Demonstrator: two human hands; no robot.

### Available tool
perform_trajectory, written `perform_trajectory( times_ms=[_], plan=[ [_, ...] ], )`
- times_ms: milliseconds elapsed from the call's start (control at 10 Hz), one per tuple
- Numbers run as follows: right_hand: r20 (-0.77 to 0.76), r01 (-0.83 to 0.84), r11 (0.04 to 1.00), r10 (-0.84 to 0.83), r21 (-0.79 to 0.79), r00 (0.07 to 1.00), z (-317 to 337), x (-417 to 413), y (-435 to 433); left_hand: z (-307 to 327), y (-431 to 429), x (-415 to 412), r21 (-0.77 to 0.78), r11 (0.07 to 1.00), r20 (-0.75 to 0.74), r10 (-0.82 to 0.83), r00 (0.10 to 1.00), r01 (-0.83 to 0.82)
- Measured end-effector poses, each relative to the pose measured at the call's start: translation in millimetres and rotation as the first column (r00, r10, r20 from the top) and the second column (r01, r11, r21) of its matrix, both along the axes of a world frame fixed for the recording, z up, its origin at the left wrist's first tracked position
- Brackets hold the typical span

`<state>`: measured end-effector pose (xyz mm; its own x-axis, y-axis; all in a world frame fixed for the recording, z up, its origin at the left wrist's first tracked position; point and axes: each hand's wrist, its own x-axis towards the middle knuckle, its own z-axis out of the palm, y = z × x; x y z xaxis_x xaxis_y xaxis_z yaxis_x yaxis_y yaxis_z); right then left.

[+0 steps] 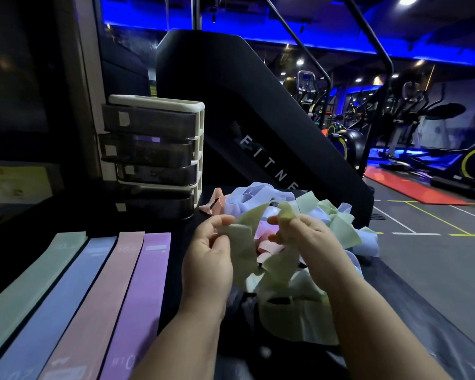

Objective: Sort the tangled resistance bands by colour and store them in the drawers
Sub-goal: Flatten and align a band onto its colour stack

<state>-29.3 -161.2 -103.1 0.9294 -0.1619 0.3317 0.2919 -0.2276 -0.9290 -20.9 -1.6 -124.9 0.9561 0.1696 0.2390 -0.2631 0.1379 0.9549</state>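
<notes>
Near left, laid flat side by side: four bands (pixel 107 283). Then left hand (pixel 206 259) and right hand (pixel 310 237), fingers curled, each pinching the same green band (pixel 242 248) — lifted just over the tangled pile (pixel 258 197). Farther left — drawer unit (pixel 154 149).

The bare left forearm (pixel 187 333) and right forearm (pixel 373 322) reach forward, close together. The left hand (pixel 207 252), palm turned inward, pinches a pale green flat elastic band (pixel 240 250) between thumb and curled fingers. The right hand (pixel 311 238), back upward, pinches the same band at its fingertips.
</notes>
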Motion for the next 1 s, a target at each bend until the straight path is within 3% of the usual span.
perform_trajectory(
  times_ms=[100,300,500,600,800,1000],
  plan=[
    [-0.076,-0.069,0.997,0.072,0.039,0.995,8,-14,9,-1,-1,0,0.096,0.995,0.026,0.021,0.999,-0.024],
    [-0.117,-0.167,0.982,0.156,-0.088,0.981,-2,-10,12,4,-1,-6,0.176,0.982,0.107,0.046,0.993,-0.064],
    [-0.126,-0.144,0.979,0.127,-0.142,0.984,-2,-10,12,7,-3,-12,0.128,0.979,0.115,-0.172,0.978,0.157],
    [-0.115,-0.124,0.981,0.108,-0.147,0.987,1,-13,13,2,-3,-8,0.266,0.957,0.137,-0.159,0.978,0.119],
    [-0.144,-0.145,0.971,0.118,-0.189,0.983,8,-19,19,3,-1,-8,0.230,0.971,0.128,-0.103,0.986,0.072],
    [-0.017,0.080,0.907,-0.096,-0.414,0.995,6,-17,21,2,-2,-6,0.229,0.971,0.109,-0.096,0.989,0.069]
  ],
)
